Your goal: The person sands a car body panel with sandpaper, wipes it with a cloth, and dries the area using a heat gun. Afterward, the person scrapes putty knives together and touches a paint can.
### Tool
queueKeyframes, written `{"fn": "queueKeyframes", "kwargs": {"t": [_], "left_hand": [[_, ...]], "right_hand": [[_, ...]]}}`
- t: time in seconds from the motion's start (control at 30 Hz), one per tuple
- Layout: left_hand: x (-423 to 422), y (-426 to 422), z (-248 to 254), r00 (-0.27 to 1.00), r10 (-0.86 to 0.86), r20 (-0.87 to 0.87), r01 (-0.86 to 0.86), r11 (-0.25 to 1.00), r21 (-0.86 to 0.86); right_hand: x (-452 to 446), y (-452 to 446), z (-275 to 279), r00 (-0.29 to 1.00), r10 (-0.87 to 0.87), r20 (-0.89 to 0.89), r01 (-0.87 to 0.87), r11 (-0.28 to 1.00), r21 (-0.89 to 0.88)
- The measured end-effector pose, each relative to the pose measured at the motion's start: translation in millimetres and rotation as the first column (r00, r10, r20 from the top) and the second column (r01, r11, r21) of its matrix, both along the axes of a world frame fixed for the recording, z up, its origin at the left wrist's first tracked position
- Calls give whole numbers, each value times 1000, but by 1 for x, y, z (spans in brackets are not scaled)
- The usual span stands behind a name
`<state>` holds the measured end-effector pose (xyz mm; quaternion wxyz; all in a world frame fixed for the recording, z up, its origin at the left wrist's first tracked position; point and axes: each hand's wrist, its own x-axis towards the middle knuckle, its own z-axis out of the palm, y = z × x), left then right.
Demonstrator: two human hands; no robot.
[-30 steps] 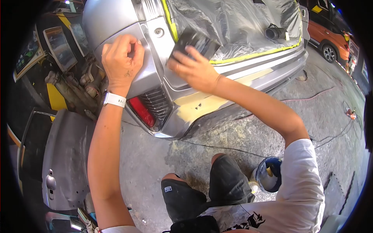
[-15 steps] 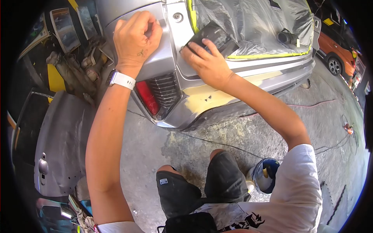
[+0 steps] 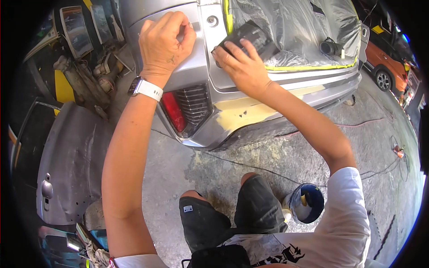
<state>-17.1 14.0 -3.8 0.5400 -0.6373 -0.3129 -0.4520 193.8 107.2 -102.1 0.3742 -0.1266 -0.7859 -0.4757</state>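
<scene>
My left hand [image 3: 165, 47] is closed, its fingers curled in by the rear corner of the silver car [image 3: 178, 73], above the tail light [image 3: 173, 111]. What it holds, if anything, is hidden. My right hand [image 3: 243, 67] grips a dark rectangular sheet like sandpaper [image 3: 250, 38], with fingers spread over its near side. The sheet overlaps the edge of the plastic film [image 3: 290, 27] taped with yellow-green tape [image 3: 313, 68]. Below my right hand, a pale yellow filler patch [image 3: 241, 111] covers part of the bumper.
A dark bucket [image 3: 321, 203] stands by my leg on the concrete floor [image 3: 178, 165]. A loose car door [image 3: 73, 165] leans at left, near several used parts. Thin cables [image 3: 254, 166] cross the floor. An orange car [image 3: 389, 67] is parked at right.
The view has shifted slightly, so the car and both hands appear a little further right. My right hand and the dark sheet have moved slightly up. My left hand stays closed.
</scene>
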Motion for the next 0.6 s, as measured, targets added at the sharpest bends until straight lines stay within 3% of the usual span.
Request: {"fn": "queueKeyframes", "kwargs": {"t": [0.1,0.2,0.4,0.47,0.6], "left_hand": [[0,1,-1,1000,-11,-6,10,1000,-5],[0,0,0,1000,5,-6,-5,1000,5],[-1,2,-1,1000,-12,2,12,1000,6],[-2,1,-1,1000,-11,-2,11,1000,7],[-2,2,-1,1000,-26,-8,26,1000,0]], "right_hand": [[-3,-4,-23,994,-16,106,16,1000,3],[1,4,-11,997,67,49,-67,998,3],[-3,-1,-25,998,-25,65,26,999,-27],[2,2,-24,991,90,101,-87,996,-29],[-1,0,-2,1000,2,0,-2,1000,11]]}}
